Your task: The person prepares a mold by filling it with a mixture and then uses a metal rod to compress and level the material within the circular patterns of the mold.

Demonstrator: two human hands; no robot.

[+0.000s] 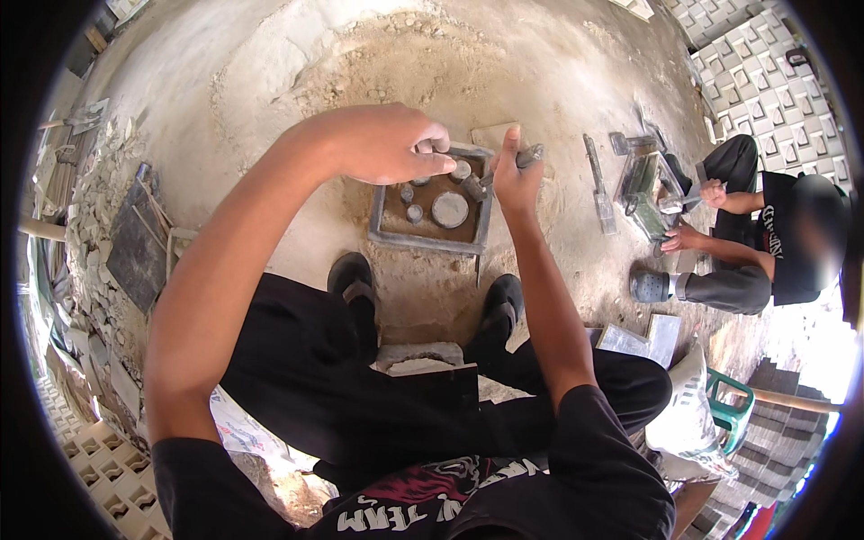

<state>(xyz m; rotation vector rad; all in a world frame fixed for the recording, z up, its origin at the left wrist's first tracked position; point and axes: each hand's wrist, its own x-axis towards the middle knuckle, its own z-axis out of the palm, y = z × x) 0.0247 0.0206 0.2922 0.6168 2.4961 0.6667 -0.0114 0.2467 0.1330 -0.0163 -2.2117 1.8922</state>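
Note:
Below my hands, a square grey mould frame (427,243) lies on the ground. Inside it are a large round pale disc (450,210), a smaller round piece (414,213) and other small rounds, set on a brown surface. My left hand (391,148) hangs over the frame's far left part, its fingers curled in toward the thumb; whatever they hold, if anything, is hidden. My right hand (517,180) is closed around the grey handle of a small hand tool (531,155), thumb raised. The tool's other end points left over the frame; its exact kind is unclear.
At the right, a co-worker (765,225) sits with both hands at another frame (655,193). Long flat tools (598,184) lie between us. Rubble (99,288) and a dark panel (139,238) are at left. A white sack (684,405) and green plastic stool (731,405) stand lower right.

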